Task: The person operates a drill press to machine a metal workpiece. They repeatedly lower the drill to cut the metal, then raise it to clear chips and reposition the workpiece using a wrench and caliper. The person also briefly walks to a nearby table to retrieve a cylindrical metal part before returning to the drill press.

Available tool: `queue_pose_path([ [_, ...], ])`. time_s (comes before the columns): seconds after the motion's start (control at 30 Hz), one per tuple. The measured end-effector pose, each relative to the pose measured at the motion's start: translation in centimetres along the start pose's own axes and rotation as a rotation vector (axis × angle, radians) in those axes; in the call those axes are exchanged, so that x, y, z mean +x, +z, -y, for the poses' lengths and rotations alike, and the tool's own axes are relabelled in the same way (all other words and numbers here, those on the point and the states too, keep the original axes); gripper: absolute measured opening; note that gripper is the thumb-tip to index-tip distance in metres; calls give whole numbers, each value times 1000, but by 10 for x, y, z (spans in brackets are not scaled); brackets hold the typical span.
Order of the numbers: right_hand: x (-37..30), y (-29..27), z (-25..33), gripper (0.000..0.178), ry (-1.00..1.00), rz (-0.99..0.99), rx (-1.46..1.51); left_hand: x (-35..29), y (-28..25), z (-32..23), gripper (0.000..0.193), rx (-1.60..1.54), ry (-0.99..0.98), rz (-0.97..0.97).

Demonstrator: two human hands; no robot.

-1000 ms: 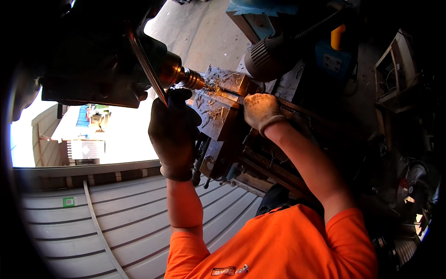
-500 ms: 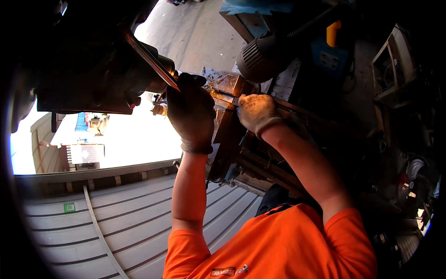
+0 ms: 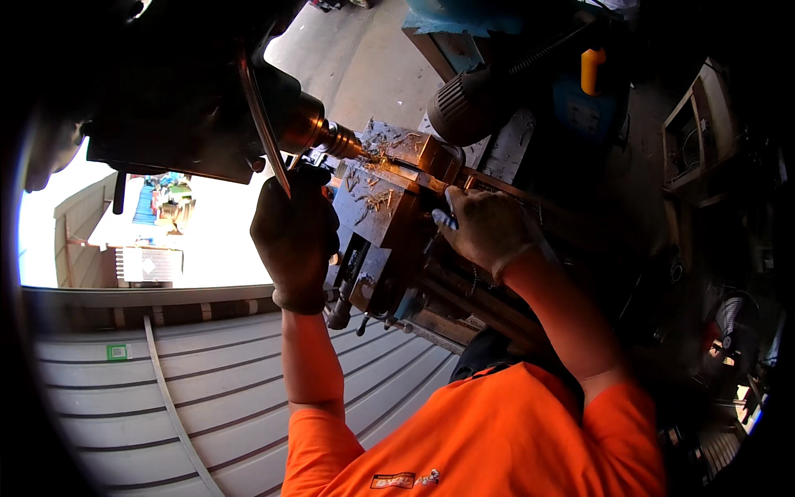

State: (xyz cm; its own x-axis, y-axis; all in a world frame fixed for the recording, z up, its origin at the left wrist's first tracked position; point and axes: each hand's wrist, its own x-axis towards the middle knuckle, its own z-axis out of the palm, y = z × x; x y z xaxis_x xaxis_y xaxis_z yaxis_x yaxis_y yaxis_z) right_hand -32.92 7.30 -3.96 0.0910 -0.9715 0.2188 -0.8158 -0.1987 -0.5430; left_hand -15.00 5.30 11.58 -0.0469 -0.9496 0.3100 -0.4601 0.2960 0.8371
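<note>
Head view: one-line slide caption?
Gloved left hand by the drill chuck, right hand on the chip-strewn vise.

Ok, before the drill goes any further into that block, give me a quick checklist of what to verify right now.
1. Drill chuck lined up over the metal block: ok.
2. Block seated in the vise: looks ok, the clamping faces are partly hidden.
3. Left hand gloved and below the chuck: ok, but close.
4. Right hand off the spinning part: ok, it rests beside the block.
5. Chips cleared: not ok, they litter the vise.
6. Bit condition: cannot tell.
</note>
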Motion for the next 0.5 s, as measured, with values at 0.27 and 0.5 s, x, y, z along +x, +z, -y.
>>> queue_pose_path([
  [0.27, -81, -28, -7, 44, -121, 7, 196, 0, -94, -50, 32, 618, 460, -354],
  [0.5, -115, -20, -2, 51, -122, 69, 328, 22, -138, -82, 42, 1347, 846, -474],
])
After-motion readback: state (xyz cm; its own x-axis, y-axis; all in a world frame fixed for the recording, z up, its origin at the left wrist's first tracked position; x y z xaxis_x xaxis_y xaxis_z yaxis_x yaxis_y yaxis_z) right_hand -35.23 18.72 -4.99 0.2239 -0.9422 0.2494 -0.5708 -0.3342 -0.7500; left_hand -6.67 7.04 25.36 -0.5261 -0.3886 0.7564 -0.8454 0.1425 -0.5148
